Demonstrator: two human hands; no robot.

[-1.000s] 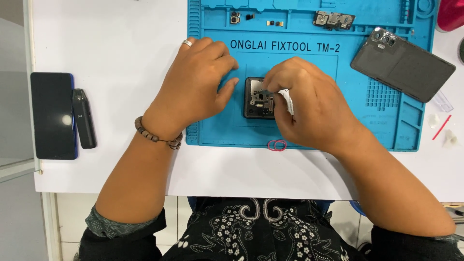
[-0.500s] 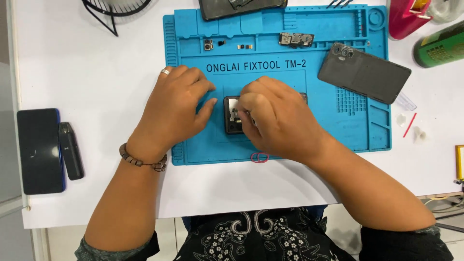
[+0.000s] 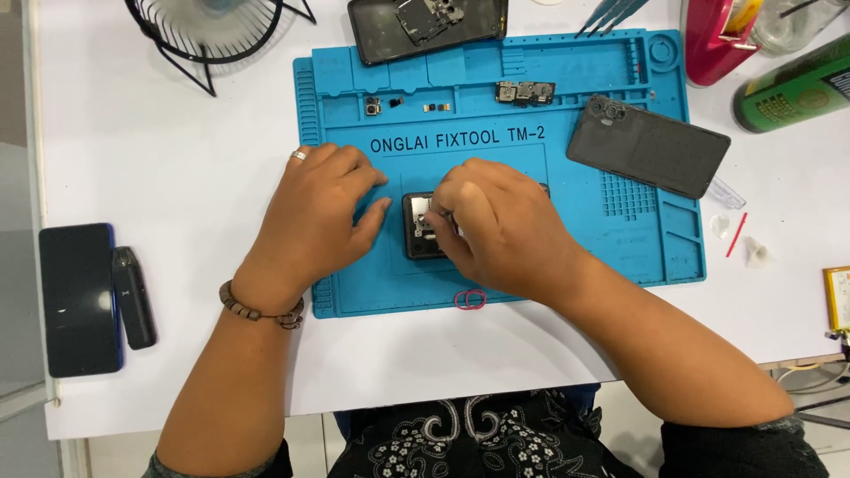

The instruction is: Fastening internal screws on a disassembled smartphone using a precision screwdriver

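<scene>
A blue repair mat (image 3: 620, 257) lies on the white table. At its middle lies a small black phone body (image 3: 414, 237), opened, mostly covered by my hands. My left hand (image 3: 314, 221), with a ring and a bead bracelet, rests on the mat, its thumb pressed against the phone's left end. My right hand (image 3: 496, 230) covers the rest of the phone, fingertips curled down onto the inner parts near the left end. What the fingertips touch is hidden.
A grey back cover (image 3: 651, 146) lies on the mat's right. Small parts (image 3: 525, 91) sit in the top trays. Another opened phone (image 3: 425, 26) and a fan (image 3: 208, 31) are at the back. A dark phone (image 3: 78, 296) and black stick (image 3: 133, 296) lie left. Red band (image 3: 469, 299).
The view has tilted so more of the table's far side shows. Both hands stay on the black phone at the mat's middle, with only slight finger shifts.
</scene>
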